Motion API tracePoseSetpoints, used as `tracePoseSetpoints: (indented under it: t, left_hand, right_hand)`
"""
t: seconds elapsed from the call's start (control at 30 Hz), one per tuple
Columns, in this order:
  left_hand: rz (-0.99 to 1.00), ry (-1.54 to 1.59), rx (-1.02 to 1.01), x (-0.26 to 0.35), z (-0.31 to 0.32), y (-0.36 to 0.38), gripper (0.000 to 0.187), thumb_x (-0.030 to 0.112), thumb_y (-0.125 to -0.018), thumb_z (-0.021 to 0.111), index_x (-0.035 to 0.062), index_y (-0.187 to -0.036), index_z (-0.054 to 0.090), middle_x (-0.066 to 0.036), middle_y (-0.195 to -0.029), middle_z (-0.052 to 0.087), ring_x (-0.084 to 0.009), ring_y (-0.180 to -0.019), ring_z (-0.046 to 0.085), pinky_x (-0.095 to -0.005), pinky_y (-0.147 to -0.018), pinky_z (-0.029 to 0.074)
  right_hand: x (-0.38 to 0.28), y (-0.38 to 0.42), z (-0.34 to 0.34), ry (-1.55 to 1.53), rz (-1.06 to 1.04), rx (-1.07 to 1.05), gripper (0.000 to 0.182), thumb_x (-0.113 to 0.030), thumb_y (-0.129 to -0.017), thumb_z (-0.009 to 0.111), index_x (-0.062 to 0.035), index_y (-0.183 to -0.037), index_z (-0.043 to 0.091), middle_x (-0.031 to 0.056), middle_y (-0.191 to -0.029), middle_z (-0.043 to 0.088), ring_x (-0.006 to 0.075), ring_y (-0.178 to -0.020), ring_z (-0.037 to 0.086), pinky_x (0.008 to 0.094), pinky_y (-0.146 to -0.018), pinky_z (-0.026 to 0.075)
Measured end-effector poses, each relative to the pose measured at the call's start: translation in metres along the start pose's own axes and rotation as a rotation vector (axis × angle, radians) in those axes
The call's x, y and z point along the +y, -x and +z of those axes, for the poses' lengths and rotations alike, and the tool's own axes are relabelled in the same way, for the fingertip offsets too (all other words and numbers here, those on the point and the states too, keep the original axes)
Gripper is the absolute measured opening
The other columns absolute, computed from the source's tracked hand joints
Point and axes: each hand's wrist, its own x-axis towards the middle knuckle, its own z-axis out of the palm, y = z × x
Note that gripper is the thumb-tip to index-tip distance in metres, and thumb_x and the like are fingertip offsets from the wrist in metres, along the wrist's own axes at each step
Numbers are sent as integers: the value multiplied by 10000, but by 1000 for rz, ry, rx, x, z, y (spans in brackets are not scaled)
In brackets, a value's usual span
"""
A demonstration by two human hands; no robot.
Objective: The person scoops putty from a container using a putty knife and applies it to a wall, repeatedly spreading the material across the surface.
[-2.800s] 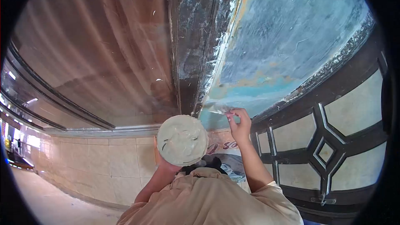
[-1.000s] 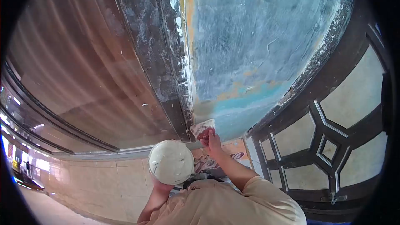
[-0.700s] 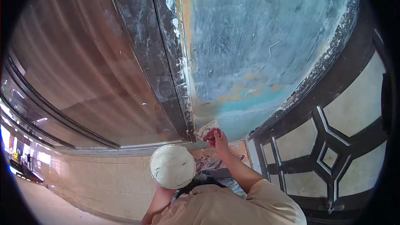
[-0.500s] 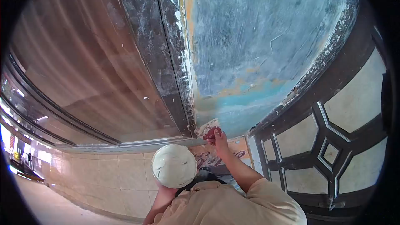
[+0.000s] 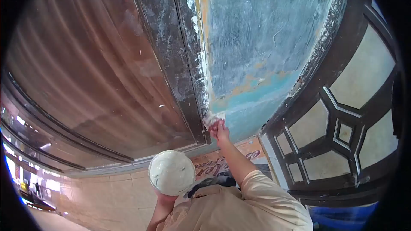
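My right hand is closed around a putty knife, whose broad blade carries pale, whitish paste and looks slightly blurred. The blade is at the lower left edge of the patchy blue-grey wall, beside the dark wooden frame. Below and to the left, my left hand supports a round tub of smooth white putty from underneath. The tub hides most of that hand's fingers. White smears run along the seam between frame and wall.
A brown glazed panel with curtain-like folds fills the left. To the right stands a dark door with pale panels and a bolt. Beige tiles line the low wall, and a printed orange sheet lies near my right forearm.
My right hand and the putty knife have moved a little higher along the seam. The tub sits slightly farther left in view, and the whole view has shifted somewhat.
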Motion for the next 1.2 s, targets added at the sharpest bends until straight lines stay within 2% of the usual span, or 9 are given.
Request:
tracePoseSetpoints:
  t: [0.1, 0.2, 0.4, 0.6, 0.73, 0.9, 1.13, 1.17, 1.2]
  left_hand:
    - [-7, -58, -11, 16, -9, -6, 608, 487, -983, 477, 121, -1467, 429, -104, -1446, 507, -325, -1296, 524, -541, -1059, 463]
    - [-8, -111, -2, 27, -18, -4, 617, 497, -981, 473, 124, -1470, 426, -105, -1451, 501, -327, -1300, 520, -544, -1062, 459]
    - [-14, -221, -11, 41, -28, -5, 634, 518, -977, 465, 129, -1476, 420, -105, -1462, 491, -331, -1309, 511, -549, -1068, 452]
    - [-41, -159, -119, 40, -32, -6, 697, 591, -959, 418, 145, -1494, 400, -108, -1483, 470, -341, -1335, 484, -558, -1094, 419]
    - [-86, -228, -150, 39, -35, -7, 830, 720, -895, 413, 189, -1530, 340, -83, -1550, 381, -359, -1401, 393, -603, -1131, 346]
    - [-65, -227, -82, 29, -25, -8, 771, 654, -921, 452, 170, -1514, 365, -101, -1524, 412, -360, -1374, 428, -604, -1100, 385]
    - [-35, -227, -50, 20, -25, -3, 704, 589, -951, 462, 152, -1499, 387, -106, -1502, 440, -347, -1356, 451, -582, -1092, 404]
    - [-27, -231, -42, 42, -116, 103, 700, 585, -953, 461, 150, -1497, 389, -106, -1500, 443, -345, -1354, 454, -579, -1091, 406]
    - [-23, -239, -34, 39, -105, 92, 697, 581, -954, 461, 148, -1496, 390, -107, -1498, 445, -344, -1352, 457, -577, -1090, 408]
  right_hand:
    - [32, 3, -29, -80, -15, -151, 302, -436, -1037, 496, -141, -994, 549, 6, -754, 586, 129, -599, 623, 249, -507, 512]
    - [5, 31, -4, 87, 129, 125, 316, -445, -1028, 513, -131, -1042, 546, 9, -761, 591, 129, -597, 608, 251, -503, 501]
    - [-72, 41, 65, -8, -200, -53, 337, -416, -1040, 499, -86, -1082, 553, 35, -803, 632, 131, -591, 633, 251, -456, 484]
    - [1, 12, -11, 82, 83, 43, 338, -412, -1033, 517, -81, -1080, 567, 41, -806, 648, 143, -565, 634, 250, -492, 524]
    - [-10, 35, -5, 99, 116, 130, 320, -408, -1028, 531, -94, -1080, 564, 40, -830, 648, 149, -574, 629, 283, -499, 521]
    - [-71, 29, 55, -11, -189, -45, 313, -392, -1015, 569, -80, -1007, 555, 45, -780, 637, 142, -568, 631, 261, -499, 523]
    - [17, -22, -18, -22, 74, 74, 336, -427, -982, 615, -94, -997, 565, 27, -706, 600, 155, -569, 627, 276, -477, 496]
    - [20, -22, -25, -18, 81, 69, 336, -427, -982, 615, -94, -997, 565, 27, -706, 600, 155, -569, 627, 276, -477, 496]
    - [22, -21, -30, 10, 134, 108, 340, -434, -978, 620, -103, -1033, 564, 26, -733, 604, 152, -577, 628, 273, -485, 495]
